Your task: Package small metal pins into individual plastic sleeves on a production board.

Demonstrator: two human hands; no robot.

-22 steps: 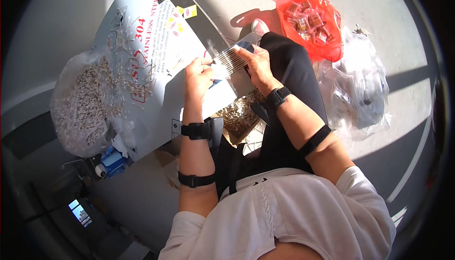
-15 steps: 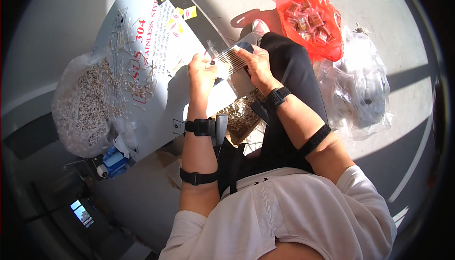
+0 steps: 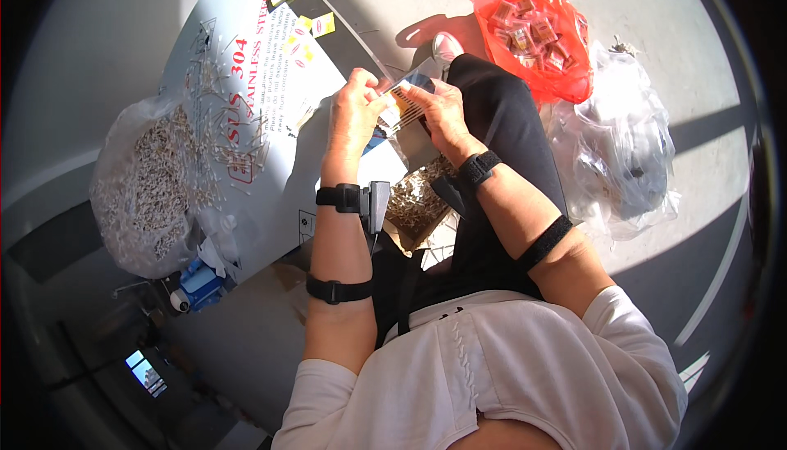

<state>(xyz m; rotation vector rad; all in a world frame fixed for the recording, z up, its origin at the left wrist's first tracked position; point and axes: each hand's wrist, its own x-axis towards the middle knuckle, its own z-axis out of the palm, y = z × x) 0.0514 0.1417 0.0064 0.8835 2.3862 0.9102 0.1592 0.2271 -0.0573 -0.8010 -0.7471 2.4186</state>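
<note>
A clear plastic packet [image 3: 403, 109] with a row of thin sticks, which look like cotton swabs, is held up between my two hands over the table edge. My right hand [image 3: 443, 114] grips it from the right, thumb across the front and the fingers behind. At its upper left, my left hand [image 3: 354, 118] pinches with bent fingers by the packet's edge; its fingertips partly cover what lies there. A bit of yellow shows inside the packet, close to the left fingers.
Loose swabs [image 3: 215, 114] lie scattered on the printed metal-sheet table [image 3: 283, 179], with small yellow cards [image 3: 324, 25] farther up. A bulging bag of swabs [image 3: 152, 179] stands left. Right on the floor are a red bag [image 3: 533, 81] of filled packets and clear plastic bags [image 3: 615, 155]. A swab-filled box [image 3: 414, 204] sits below my hands.
My left hand has moved up and slightly inward to the packet's upper edge. Yellow now shows in the packet. My right hand has barely shifted.
</note>
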